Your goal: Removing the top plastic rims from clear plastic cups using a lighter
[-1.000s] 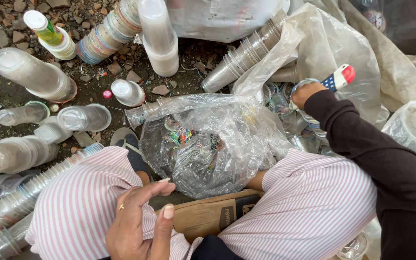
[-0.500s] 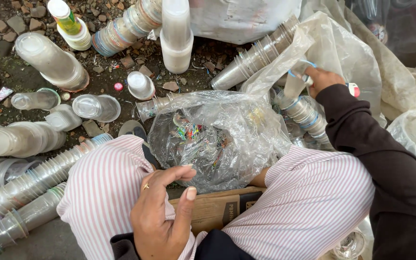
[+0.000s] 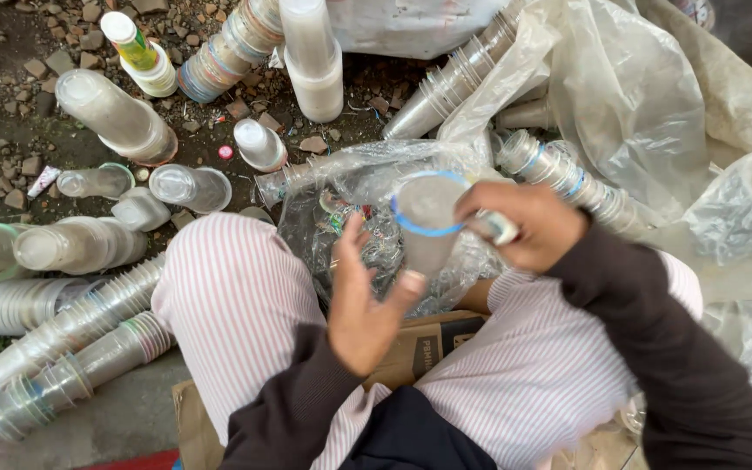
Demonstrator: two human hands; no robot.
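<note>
The right hand (image 3: 524, 222) has come in from the upper right to frame centre, gripping a blue-rimmed plastic cup (image 3: 426, 218) – the left hand (image 3: 367, 296) has risen, fingers spread, beside it.

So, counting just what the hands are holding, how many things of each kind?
Clear plastic cup with blue rim, in right hand: 1
Small white object, same hand, kind unclear: 1
Left hand, open: 0
Total: 2
</note>
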